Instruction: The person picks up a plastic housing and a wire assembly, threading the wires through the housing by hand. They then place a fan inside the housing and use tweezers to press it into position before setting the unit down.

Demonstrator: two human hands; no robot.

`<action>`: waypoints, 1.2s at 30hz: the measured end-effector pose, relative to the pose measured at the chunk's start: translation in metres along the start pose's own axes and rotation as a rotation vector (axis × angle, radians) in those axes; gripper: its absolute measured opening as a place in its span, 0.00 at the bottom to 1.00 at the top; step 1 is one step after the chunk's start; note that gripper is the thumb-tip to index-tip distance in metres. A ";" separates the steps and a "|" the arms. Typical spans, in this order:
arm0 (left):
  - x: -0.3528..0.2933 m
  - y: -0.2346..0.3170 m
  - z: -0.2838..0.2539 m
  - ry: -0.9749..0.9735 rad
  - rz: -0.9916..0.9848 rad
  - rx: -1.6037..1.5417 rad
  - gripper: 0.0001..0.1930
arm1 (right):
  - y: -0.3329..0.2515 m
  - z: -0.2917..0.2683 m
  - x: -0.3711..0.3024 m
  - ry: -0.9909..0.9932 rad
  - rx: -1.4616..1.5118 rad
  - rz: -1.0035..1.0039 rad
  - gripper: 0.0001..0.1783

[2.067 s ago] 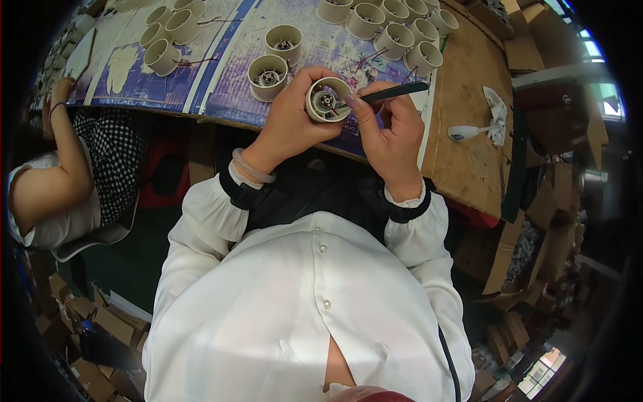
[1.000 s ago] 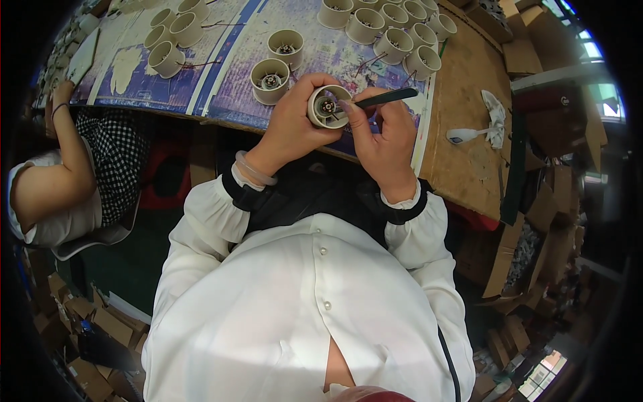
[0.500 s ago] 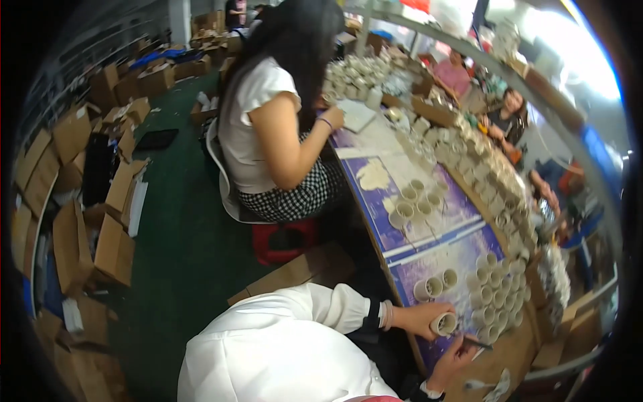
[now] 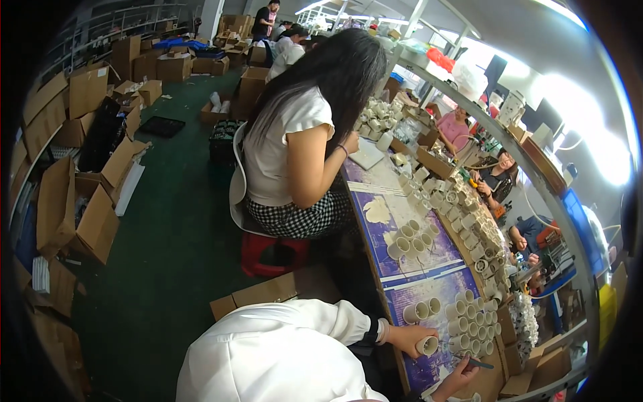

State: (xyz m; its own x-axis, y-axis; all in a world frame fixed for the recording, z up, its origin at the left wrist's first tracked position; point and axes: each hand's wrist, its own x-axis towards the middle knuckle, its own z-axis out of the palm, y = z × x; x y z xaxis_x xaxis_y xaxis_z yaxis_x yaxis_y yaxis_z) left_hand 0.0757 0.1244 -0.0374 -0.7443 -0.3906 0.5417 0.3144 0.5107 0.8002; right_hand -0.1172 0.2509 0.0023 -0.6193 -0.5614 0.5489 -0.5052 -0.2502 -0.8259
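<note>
My left hand is closed round a small cream-coloured cylindrical cup, its open mouth tilted up; small details inside it are too fine to tell. To the right of it, my right hand pinches a dark slim tool that points away to the right, apart from the cup. Two similar cups stand just beyond my left hand on the purple printed mat. A close-packed group of the same cups stands at the right of the mat, beyond my right hand.
A person in a white top sits at the bench to the far left, with another cup cluster on the mat in front. Piled cream parts run along the bench's far side, under a metal rail. Cardboard boxes line the floor at left.
The view has tilted upward, showing more of the room. My right hand with the tool sits a little farther from the cup; my left hand still holds it.
</note>
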 end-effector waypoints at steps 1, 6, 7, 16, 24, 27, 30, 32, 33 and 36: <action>-0.001 0.001 0.000 -0.004 0.007 -0.005 0.31 | 0.002 -0.001 0.003 -0.021 0.021 -0.002 0.14; -0.011 0.011 0.000 -0.012 0.024 -0.084 0.30 | 0.005 -0.010 0.021 -0.072 -0.098 0.018 0.14; -0.008 0.008 -0.001 -0.038 0.007 -0.108 0.30 | 0.008 -0.012 0.022 -0.053 -0.115 0.047 0.14; -0.007 0.070 -0.128 0.131 0.025 -0.209 0.30 | -0.010 0.000 0.017 -0.006 0.105 0.105 0.10; 0.071 0.016 -0.136 0.301 0.016 -0.114 0.33 | 0.010 -0.012 -0.004 0.006 0.079 0.305 0.11; 0.111 -0.001 -0.139 0.283 0.009 -0.370 0.33 | 0.008 -0.015 -0.009 -0.013 0.155 0.400 0.13; 0.136 -0.010 -0.143 0.308 -0.072 -0.448 0.33 | 0.010 -0.011 -0.012 -0.006 0.131 0.422 0.11; 0.146 -0.025 -0.146 0.324 -0.109 -0.495 0.34 | 0.023 -0.020 -0.019 -0.151 0.067 0.386 0.12; 0.148 -0.032 -0.147 0.301 -0.093 -0.455 0.33 | 0.028 -0.022 -0.017 -0.226 0.038 0.362 0.13; 0.151 -0.049 -0.150 0.259 -0.064 -0.377 0.33 | 0.011 -0.018 -0.012 -0.327 -0.093 0.497 0.22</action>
State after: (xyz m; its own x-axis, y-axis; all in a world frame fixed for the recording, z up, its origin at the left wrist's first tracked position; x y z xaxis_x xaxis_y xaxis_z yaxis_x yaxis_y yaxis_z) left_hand 0.0365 -0.0744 0.0439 -0.6124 -0.6152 0.4964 0.5007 0.1841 0.8458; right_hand -0.1264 0.2695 -0.0111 -0.5854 -0.8105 0.0197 -0.2617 0.1659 -0.9508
